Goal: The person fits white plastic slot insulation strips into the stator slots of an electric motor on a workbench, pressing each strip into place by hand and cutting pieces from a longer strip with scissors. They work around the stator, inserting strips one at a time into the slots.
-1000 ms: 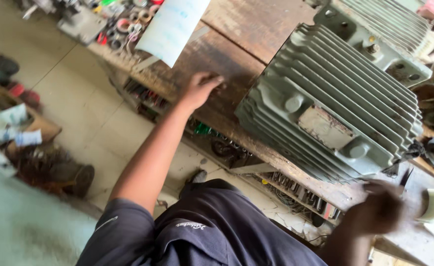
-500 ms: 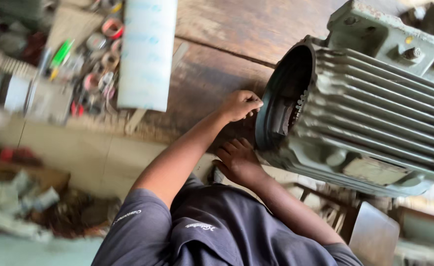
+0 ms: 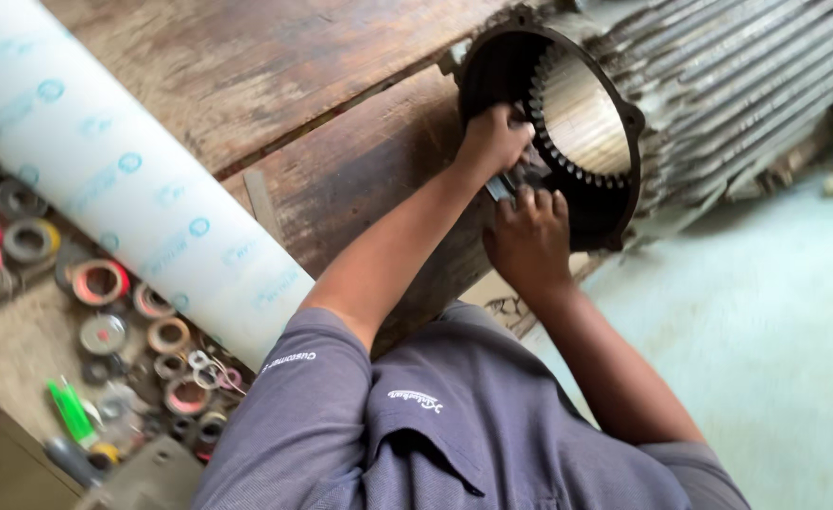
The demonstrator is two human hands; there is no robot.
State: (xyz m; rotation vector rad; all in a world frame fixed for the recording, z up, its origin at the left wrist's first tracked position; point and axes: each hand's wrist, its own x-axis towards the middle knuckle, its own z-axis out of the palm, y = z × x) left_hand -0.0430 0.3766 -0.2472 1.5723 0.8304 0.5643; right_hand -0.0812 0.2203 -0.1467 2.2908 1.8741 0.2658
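Observation:
A big grey finned motor housing point(image 3: 738, 104) lies on its side on a worn wooden bench point(image 3: 275, 104), its round open end point(image 3: 577, 123) facing me with slotted teeth around the bore. My left hand point(image 3: 494, 142) is closed at the left rim of the opening, gripping a small grey metal piece point(image 3: 501, 188). My right hand point(image 3: 530, 241) is just below it, fingers curled against the lower rim and touching that piece. What the piece is stays unclear.
A long white printed roll point(image 3: 124, 179) lies across the bench on the left. Below it are several tape rolls and rings point(image 3: 105, 283) and a green tool point(image 3: 72, 411). A pale floor point(image 3: 775, 312) shows at the right.
My left hand left the bench top and went to the housing's open end. My right hand came in from the side to join it. The view closed in on the opening.

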